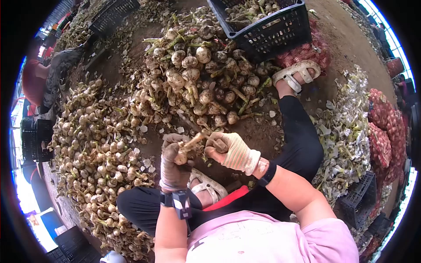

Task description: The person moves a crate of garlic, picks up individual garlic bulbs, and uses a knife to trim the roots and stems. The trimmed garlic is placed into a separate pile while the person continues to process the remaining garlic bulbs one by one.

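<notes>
My left hand (174, 160), in a dirty work glove, is closed around a garlic bulb (180, 158) whose stem points up and right. My right hand (228, 151), in a striped, soiled glove, is closed on the handle of a small knife (190, 123); its blade extends up and left, beside the stem. The hands are close together above my lap. Just beyond them lies a large heap of untrimmed garlic (197, 79). A second garlic heap (101, 162) spreads to the left.
A black crate (276, 37) holding garlic stands beyond the heap, beside a red net sack (313, 50). Pale peelings (344, 127) and filled net sacks (379, 144) lie on the right, near another crate (359, 199). Another person (37, 83) is at the left edge.
</notes>
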Demonstrator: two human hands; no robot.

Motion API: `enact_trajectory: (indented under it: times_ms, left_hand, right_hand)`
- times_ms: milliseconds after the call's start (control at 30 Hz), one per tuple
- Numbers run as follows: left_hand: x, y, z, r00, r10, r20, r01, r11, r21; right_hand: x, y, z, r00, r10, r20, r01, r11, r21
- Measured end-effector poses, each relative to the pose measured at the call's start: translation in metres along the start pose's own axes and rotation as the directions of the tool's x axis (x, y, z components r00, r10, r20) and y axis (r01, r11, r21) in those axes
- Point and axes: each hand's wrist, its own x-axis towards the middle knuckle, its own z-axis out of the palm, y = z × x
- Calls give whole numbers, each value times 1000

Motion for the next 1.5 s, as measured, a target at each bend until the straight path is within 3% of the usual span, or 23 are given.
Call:
enact_trajectory:
  times_ms: [100,133,167,233,300,333,500,600,700,733,800,833,900,967,1033,1100,1167,1233,1300,1333,1367,1433,1500]
  left_hand:
    - [-11,-1,24,999,27,-21,-27,1000,-3]
    - [-12,2,23,994,45,96,-36,995,-90]
    - [-13,9,23,974,74,214,-37,984,-173]
    - [-13,27,19,983,128,132,-108,983,-151]
    - [-13,46,14,974,225,25,-226,973,51]
    - [-16,47,14,947,283,-149,-266,956,126]
    - [-29,47,11,955,296,-2,-282,912,298]
    - [-31,36,25,919,391,46,-358,782,511]
    - [-35,34,38,900,421,112,-393,675,624]
    - [-35,33,36,898,424,118,-399,672,623]
    - [-37,33,31,932,362,25,-345,863,369]
    - [-36,35,32,928,372,30,-355,858,372]
    - [-34,39,35,908,420,12,-418,901,120]
    - [-32,43,25,891,453,-6,-450,886,113]
    - [-32,50,22,891,447,78,-452,889,76]
    - [-36,54,35,883,463,79,-470,871,143]
    - [-39,58,38,892,446,69,-441,831,338]
    - [-41,58,41,926,374,53,-373,888,269]
    - [-44,47,42,974,207,97,-209,978,16]
    - [-48,41,47,971,184,155,-174,982,-81]
    - [-48,35,50,973,169,157,-158,984,-81]
    - [-48,26,55,922,293,252,-287,956,-61]
    - [-48,23,50,928,273,254,-269,962,-51]
  right_hand:
    - [2,9,0,996,-70,46,66,995,80]
    - [4,16,-6,989,-131,70,142,971,-192]
    - [4,28,-9,987,-143,69,153,969,-193]
    - [6,49,-10,995,42,85,-32,993,-112]
    - [4,31,-12,987,104,126,-120,984,128]
    - [2,21,-12,988,90,129,-110,982,156]
    - [-6,-12,-4,988,34,154,-73,965,252]
    - [-3,-18,6,977,-138,161,112,981,160]
    - [0,-29,4,972,-71,222,56,996,75]
    - [1,-24,3,973,-77,220,62,995,73]
    - [-1,0,7,966,-72,249,60,997,55]
    - [-4,8,8,962,-49,270,17,993,119]
    - [-10,15,11,950,11,311,-58,988,142]
    - [-15,14,10,946,29,323,-71,991,118]
    - [-16,11,10,944,56,325,-87,993,81]
    - [-14,9,9,936,62,346,-100,991,94]
    - [-11,15,12,976,-44,215,15,991,135]
    - [-11,-6,7,975,43,218,-79,984,159]
    - [-12,-13,7,980,-55,189,18,981,191]
    - [-11,-14,7,983,-73,170,55,993,107]
    - [-11,-13,7,985,-62,159,46,993,108]
    - [-11,-12,8,979,-40,200,11,990,144]
    - [-14,-19,7,979,-28,204,-13,980,200]
